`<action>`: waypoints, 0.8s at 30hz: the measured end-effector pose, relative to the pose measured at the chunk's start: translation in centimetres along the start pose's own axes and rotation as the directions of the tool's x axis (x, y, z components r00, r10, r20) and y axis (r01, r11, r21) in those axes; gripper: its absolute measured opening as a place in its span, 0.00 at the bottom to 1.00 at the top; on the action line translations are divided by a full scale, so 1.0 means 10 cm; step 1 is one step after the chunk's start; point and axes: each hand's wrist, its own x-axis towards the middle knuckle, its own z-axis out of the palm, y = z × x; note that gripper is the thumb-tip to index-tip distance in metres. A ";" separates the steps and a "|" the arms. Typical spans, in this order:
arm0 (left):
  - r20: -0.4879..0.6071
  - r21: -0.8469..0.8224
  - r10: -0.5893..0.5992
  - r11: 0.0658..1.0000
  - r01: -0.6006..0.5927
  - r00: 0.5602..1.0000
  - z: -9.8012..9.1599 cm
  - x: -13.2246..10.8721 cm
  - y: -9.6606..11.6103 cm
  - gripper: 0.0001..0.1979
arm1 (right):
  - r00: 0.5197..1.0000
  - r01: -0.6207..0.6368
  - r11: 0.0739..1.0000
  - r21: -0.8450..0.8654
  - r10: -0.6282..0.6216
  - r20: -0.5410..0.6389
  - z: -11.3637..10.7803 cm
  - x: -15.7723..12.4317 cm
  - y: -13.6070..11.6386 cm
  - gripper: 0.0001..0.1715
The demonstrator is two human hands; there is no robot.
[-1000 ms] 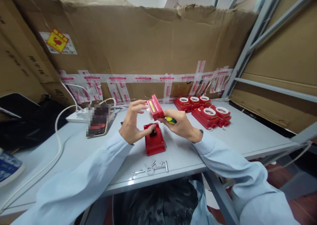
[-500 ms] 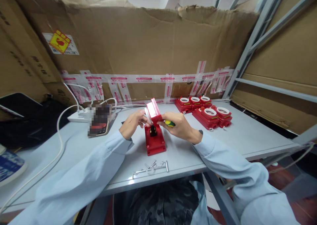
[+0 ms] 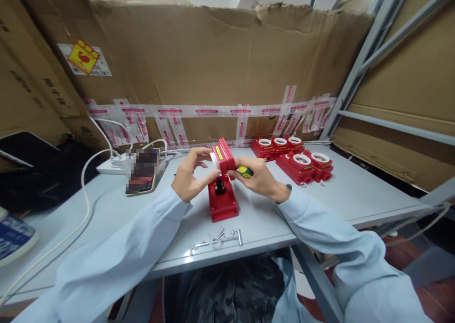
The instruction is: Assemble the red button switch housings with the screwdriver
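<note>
Both my hands hold a red box cover (image 3: 223, 155) tilted on edge above the table. My left hand (image 3: 188, 176) pinches its left, white-faced side with thumb and fingers. My right hand (image 3: 259, 177) grips its right side, and a yellow-green tool handle (image 3: 245, 171) is tucked in the same hand. Directly below lies a red box base (image 3: 222, 199) flat on the table, with a dark part in its top opening. Several silver screws (image 3: 217, 238) lie near the front edge.
Several finished red boxes with white rings (image 3: 295, 158) are grouped at the back right. A phone (image 3: 142, 172), a white power strip (image 3: 111, 166) and cables lie at the left. Taped cardboard (image 3: 199, 71) walls the back. A metal shelf frame (image 3: 359, 57) stands at the right.
The cover dipped toward the base half a second ago and has since come up a little; my left fingers have spread round its white face.
</note>
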 end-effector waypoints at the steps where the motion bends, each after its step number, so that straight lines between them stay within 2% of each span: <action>1: 0.014 -0.077 -0.077 0.994 0.078 0.997 0.00 0.00 0.00 0.22 | 1.000 0.009 1.000 -0.012 -0.009 -0.003 0.01 0.00 0.01 0.06; 4: 0.050 -0.285 -0.244 0.926 0.248 0.969 0.01 0.01 -0.01 0.21 | 0.999 0.054 0.996 -0.076 -0.054 0.009 0.02 -0.02 0.04 0.08; 6: 0.070 -0.401 -0.355 0.845 0.352 0.932 0.01 0.03 -0.01 0.19 | 0.995 0.098 0.982 -0.162 -0.095 0.024 0.03 -0.03 0.05 0.09; 9: 0.148 -0.568 -0.557 0.629 0.532 0.817 0.04 0.08 0.04 0.17 | 0.980 0.198 0.925 -0.323 -0.198 0.030 0.03 -0.04 0.06 0.10; 12: 0.259 -0.641 -0.670 0.420 0.643 0.696 0.07 0.11 0.13 0.14 | 0.954 0.288 0.854 -0.433 -0.297 0.050 0.02 -0.05 0.06 0.10; 14: 0.323 -0.649 -0.695 0.332 0.684 0.643 0.08 0.11 0.16 0.13 | 0.935 0.333 0.811 -0.482 -0.349 0.059 0.01 -0.05 0.05 0.11; 16: 0.360 -0.635 -0.705 0.295 0.714 0.611 0.05 0.12 0.16 0.14 | 0.913 0.367 0.767 -0.527 -0.407 0.043 -0.02 -0.04 0.03 0.12; 17: 0.354 -0.619 -0.703 0.318 0.718 0.617 0.01 0.12 0.15 0.15 | 0.905 0.372 0.753 -0.543 -0.425 0.029 -0.03 -0.04 0.02 0.12; 18: 0.327 -0.587 -0.694 0.383 0.713 0.642 -0.04 0.13 0.13 0.16 | 0.903 0.364 0.752 -0.550 -0.430 0.011 -0.05 -0.04 0.02 0.11; 20: 0.200 -0.430 -0.639 0.624 0.652 0.743 -0.21 0.14 0.11 0.20 | 0.923 0.308 0.795 -0.522 -0.383 -0.039 -0.07 -0.02 0.02 0.07; 21: 0.118 -0.260 -0.580 0.765 0.589 0.806 -0.32 0.14 0.10 0.21 | 0.939 0.266 0.834 -0.483 -0.337 -0.065 -0.07 -0.01 0.03 0.06; 22: 0.025 -0.018 -0.505 0.862 0.506 0.863 -0.44 0.13 0.08 0.21 | 0.953 0.225 0.871 -0.436 -0.290 -0.087 -0.07 -0.01 0.04 0.06; 23: 0.000 0.230 -0.423 0.882 0.411 0.906 -0.56 0.11 0.06 0.23 | 0.964 0.190 0.901 -0.390 -0.247 -0.100 -0.07 0.00 0.05 0.07; 24: 0.053 0.426 -0.366 0.850 0.310 0.929 -0.68 0.08 0.03 0.24 | 0.972 0.165 0.921 -0.353 -0.213 -0.102 -0.06 0.01 0.06 0.08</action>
